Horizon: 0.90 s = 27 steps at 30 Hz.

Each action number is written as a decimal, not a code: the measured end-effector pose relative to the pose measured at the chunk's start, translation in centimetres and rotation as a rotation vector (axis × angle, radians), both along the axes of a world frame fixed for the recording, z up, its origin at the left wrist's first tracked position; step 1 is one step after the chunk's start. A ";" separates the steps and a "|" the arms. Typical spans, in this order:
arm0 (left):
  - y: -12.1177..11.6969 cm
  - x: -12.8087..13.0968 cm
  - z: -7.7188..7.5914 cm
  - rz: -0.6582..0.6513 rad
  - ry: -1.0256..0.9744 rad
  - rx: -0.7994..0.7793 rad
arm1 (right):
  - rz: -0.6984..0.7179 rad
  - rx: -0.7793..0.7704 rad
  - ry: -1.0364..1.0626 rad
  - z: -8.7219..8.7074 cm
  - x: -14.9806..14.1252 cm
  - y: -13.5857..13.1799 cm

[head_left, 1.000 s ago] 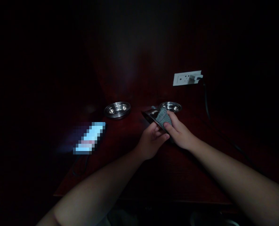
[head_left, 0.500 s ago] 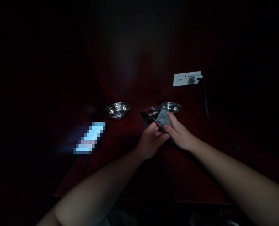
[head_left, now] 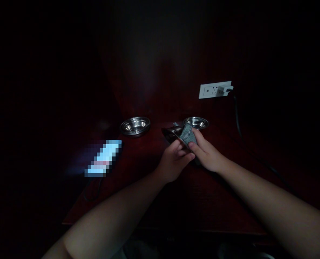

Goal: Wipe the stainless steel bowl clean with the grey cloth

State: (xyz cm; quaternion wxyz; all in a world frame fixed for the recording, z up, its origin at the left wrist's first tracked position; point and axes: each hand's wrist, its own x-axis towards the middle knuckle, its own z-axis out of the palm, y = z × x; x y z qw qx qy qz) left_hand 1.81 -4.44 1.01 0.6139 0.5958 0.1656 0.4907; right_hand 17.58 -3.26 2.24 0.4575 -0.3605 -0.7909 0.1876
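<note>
A shiny metal bowl (head_left: 172,134) is tilted on its side above the dark red table, between my two hands. My left hand (head_left: 173,162) is closed on its lower rim, with the fingers partly hidden behind the bowl. My right hand (head_left: 205,151) grips a grey-green cloth (head_left: 189,136) with a checked edge and presses it over the bowl's right rim. A small corner of the cloth shows beyond the bowl's far side. Just behind the cloth, another metal bowl (head_left: 199,122) stands upright on the table.
A stack of metal bowls (head_left: 135,126) stands at the back left. Nearer lies a lit, pixelated screen (head_left: 103,158) with a thin cord (head_left: 98,190). On the back wall is a white socket (head_left: 215,90) with a plug, its cable (head_left: 238,126) running down to the right.
Almost nothing differs: both hands keep their hold on the bowl and cloth. The whole view has shifted very slightly.
</note>
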 end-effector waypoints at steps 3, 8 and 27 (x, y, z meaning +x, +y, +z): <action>0.0 0.0 0.0 -0.004 -0.001 -0.003 | 0.007 0.002 0.001 0.0 0.0 0.0; 0.1 0.0 0.0 0.007 0.011 0.016 | 0.014 -0.004 0.011 0.1 0.0 -0.1; 0.0 0.1 0.1 0.038 0.035 0.058 | 0.105 -0.057 0.076 0.1 0.0 -0.3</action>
